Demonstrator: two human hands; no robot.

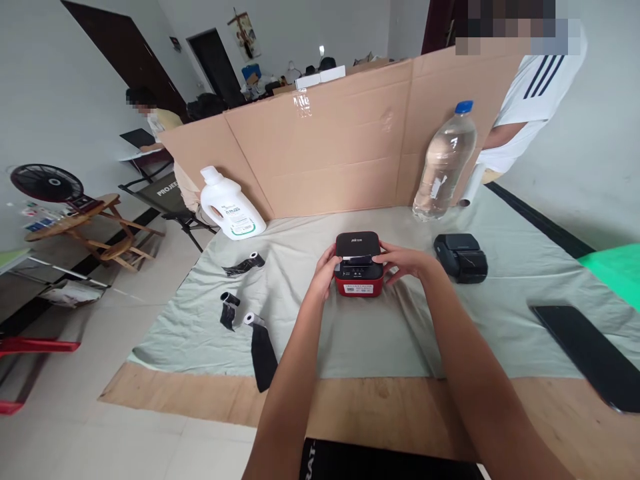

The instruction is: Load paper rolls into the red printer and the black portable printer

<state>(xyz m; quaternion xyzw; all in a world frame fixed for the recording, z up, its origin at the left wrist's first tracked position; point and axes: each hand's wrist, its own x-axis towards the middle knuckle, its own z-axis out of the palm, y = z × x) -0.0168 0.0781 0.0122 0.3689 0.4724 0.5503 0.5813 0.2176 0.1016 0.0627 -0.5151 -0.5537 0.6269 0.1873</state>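
Both hands clasp the small printer (358,267) at the middle of the worktop (380,400).
The left hand (324,270) grips its left side and the right hand (403,261) its right side and lid; it sits between them, back from the near edge.

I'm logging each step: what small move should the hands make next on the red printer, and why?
Probably lift the black lid: the left hand and right hand flank the red printer, fingertips at that lid, and black rolls lie nearby.
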